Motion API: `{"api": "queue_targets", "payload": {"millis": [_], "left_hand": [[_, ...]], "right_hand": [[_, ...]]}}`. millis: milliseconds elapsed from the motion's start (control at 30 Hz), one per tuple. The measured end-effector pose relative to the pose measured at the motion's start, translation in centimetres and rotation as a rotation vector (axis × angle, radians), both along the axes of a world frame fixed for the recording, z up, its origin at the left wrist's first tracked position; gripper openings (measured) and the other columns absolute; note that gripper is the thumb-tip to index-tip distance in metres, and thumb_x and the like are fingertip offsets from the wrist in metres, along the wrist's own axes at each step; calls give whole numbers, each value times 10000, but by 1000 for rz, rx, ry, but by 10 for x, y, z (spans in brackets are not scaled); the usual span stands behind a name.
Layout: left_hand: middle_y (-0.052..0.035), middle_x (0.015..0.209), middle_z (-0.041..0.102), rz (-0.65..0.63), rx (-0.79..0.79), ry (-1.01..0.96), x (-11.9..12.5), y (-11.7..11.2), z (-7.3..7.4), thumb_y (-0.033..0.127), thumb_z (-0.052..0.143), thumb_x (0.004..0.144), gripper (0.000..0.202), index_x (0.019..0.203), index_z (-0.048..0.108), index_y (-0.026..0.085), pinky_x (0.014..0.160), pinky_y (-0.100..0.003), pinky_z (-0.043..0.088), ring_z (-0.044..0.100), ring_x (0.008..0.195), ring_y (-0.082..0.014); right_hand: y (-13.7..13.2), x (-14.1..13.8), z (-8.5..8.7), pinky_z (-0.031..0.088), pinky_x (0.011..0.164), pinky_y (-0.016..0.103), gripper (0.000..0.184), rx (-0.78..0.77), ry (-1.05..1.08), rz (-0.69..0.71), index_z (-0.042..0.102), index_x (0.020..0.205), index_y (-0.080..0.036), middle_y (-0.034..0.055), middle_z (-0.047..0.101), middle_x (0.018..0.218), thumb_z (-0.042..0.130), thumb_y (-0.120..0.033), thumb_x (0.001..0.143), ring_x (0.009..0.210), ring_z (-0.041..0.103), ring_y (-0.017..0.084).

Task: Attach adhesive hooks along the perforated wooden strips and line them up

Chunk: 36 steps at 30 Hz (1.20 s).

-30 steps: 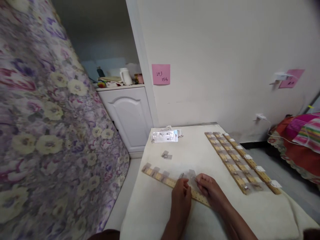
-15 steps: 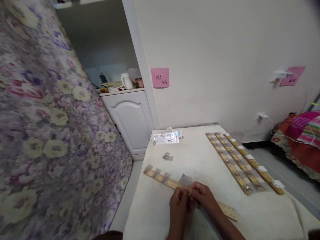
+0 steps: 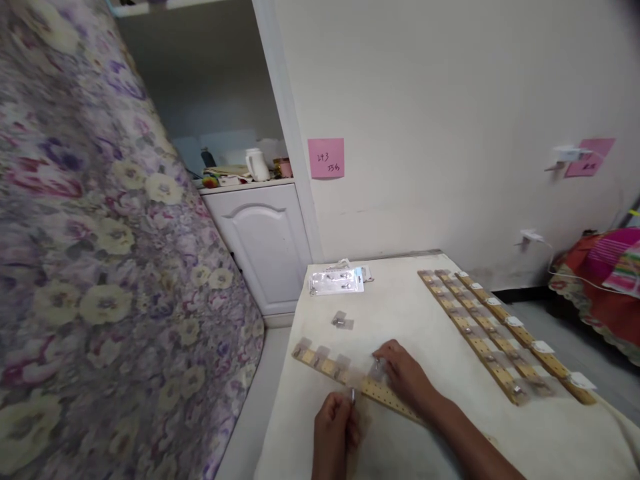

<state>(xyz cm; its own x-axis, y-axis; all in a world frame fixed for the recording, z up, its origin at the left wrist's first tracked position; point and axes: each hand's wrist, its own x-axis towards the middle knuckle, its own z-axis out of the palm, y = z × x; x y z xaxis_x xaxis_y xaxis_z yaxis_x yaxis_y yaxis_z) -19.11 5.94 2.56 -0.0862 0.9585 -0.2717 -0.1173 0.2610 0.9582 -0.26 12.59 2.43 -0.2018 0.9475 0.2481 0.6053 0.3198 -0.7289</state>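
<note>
A tan perforated strip [image 3: 350, 380] with small clear packets clipped along it lies slantwise on the cream-covered table [image 3: 415, 313]. My left hand [image 3: 334, 421] is pinched shut on a small metal piece just in front of the strip. My right hand [image 3: 403, 373] rests on the strip, its fingertips closed on a small clear packet [image 3: 377, 364]. A loose small packet [image 3: 342, 321] lies farther back on the cloth.
Three more tan strips [image 3: 493, 333] with packets and white tags lie side by side at the right. A clear blister pack [image 3: 336, 281] sits at the table's far edge. A floral mattress [image 3: 90, 253] leans at left; a white cabinet [image 3: 263, 240] stands behind.
My hands, together over the strip before, have parted. The left drew back toward me holding a small metal piece; the right stayed on the strip. The camera shifted slightly.
</note>
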Motion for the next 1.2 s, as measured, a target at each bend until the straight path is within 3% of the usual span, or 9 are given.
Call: {"api": "queue_targets", "payload": {"millis": [233, 433, 567, 767, 933, 1200], "left_hand": [[85, 406, 445, 7, 2, -82, 6, -4, 11, 528, 602, 720, 372, 627, 457, 199, 389, -178, 211, 366, 351, -50], [94, 398, 414, 20, -48, -110, 9, 3, 8, 510, 618, 703, 375, 591, 435, 204, 363, -177, 199, 340, 330, -41], [85, 387, 433, 11, -69, -78, 14, 9, 10, 420, 577, 730, 290, 593, 437, 207, 344, -176, 193, 348, 311, -47], [83, 368, 438, 12, -126, 7, 18, 16, 10, 386, 547, 729, 260, 574, 445, 203, 315, -173, 203, 347, 276, -50], [88, 352, 433, 5, -134, 24, 20, 18, 7, 339, 474, 767, 226, 585, 444, 208, 292, -175, 201, 339, 247, -56], [74, 380, 487, -37, -129, 53, 21, 20, 4, 282, 407, 793, 191, 618, 434, 213, 288, -174, 203, 361, 243, -60]], "right_hand": [[9, 0, 6, 429, 764, 269, 228, -27, -63, 5, 600, 839, -221, 28, 570, 905, 398, -128, 787, 829, 559, 156], [14, 24, 0, 418, 735, 287, 171, -33, -103, -161, 586, 827, -227, 13, 583, 844, 418, -204, 799, 771, 555, 165], [14, 34, -7, 431, 767, 299, 231, -17, -141, -193, 611, 848, -215, 36, 602, 887, 414, -138, 755, 841, 569, 181], [-4, 7, 7, 459, 789, 312, 277, 94, -22, -155, 595, 1015, -209, 60, 625, 953, 403, -196, 817, 877, 589, 189], [-13, -21, 9, 465, 766, 316, 238, -9, -39, -81, 609, 941, -213, 52, 646, 900, 394, -251, 846, 839, 607, 190], [-12, -28, -3, 459, 795, 336, 222, -136, -55, -86, 618, 944, -214, 48, 659, 917, 447, -256, 809, 856, 616, 201]]}}
